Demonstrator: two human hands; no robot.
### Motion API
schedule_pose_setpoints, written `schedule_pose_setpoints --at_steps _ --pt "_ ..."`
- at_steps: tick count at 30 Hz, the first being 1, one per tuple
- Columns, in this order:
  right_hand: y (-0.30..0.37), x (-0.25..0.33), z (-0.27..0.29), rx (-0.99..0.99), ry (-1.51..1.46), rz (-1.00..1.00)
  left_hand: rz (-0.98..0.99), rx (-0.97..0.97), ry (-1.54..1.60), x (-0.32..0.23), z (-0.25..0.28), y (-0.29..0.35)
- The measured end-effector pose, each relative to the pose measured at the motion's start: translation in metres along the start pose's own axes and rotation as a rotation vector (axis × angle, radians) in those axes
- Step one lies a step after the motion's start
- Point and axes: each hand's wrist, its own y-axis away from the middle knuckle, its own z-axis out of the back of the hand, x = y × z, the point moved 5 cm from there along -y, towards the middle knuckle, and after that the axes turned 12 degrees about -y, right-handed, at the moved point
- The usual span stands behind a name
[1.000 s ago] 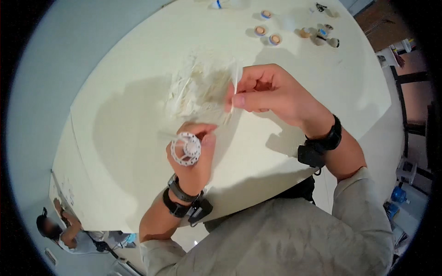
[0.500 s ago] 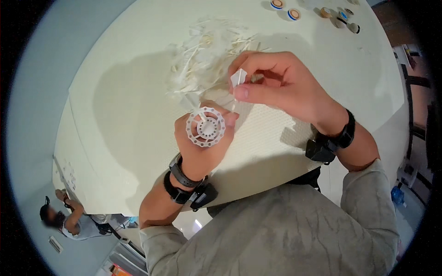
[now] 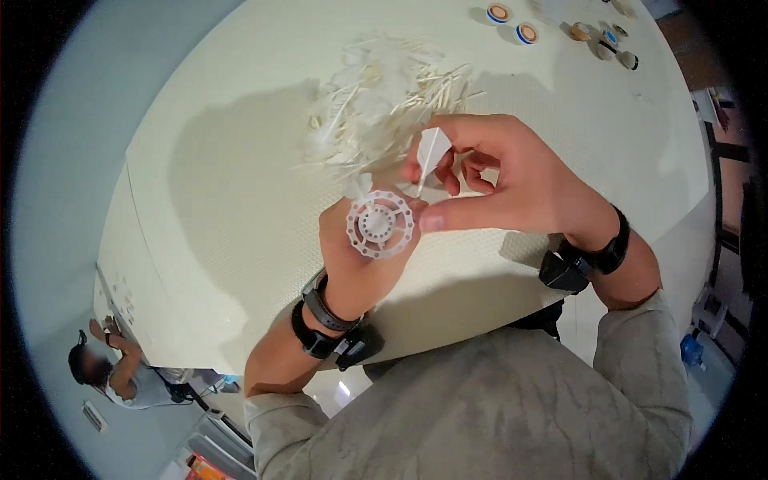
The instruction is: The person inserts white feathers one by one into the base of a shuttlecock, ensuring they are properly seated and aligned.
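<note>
My left hand is closed around a white plastic wheel with holes around its rim and hub. One white feather stands at the wheel's upper left edge. Another white feather, trimmed at the tip, rises by the wheel's right side. Its stem runs down to my left fingertips; whether it sits in a hole cannot be made out. My right hand is open beside this feather, thumb apart from the fingers, with the index finger behind the vane.
A loose pile of white feathers and stems lies beyond my hands on the pale table. Several small round pieces, such as a blue-edged disc, lie at the far right. Another person works at the table's left end.
My right thumb has come off the feather and dropped lower, so its pinch has opened. The feather is nearer the wheel. Both hands sit slightly further right in view.
</note>
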Motion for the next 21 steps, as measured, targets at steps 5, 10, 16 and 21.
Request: schedule_pose_setpoints --at_steps 5,10,16,21 --pt "0.002 -0.002 0.0 -0.076 -0.057 -0.055 0.023 0.075 -0.138 -0.003 -0.002 -0.001" --pt "0.001 -0.002 0.01 -0.111 0.098 0.003 0.002 0.087 -0.106 0.002 -0.001 0.0" --pt "-0.001 0.014 0.021 -0.338 -0.071 0.017 -0.056 0.066 -0.215 0.001 0.001 -0.003" --pt "-0.002 0.014 0.009 -0.085 0.088 -0.045 0.028 0.021 -0.076 -0.006 0.0 0.0"
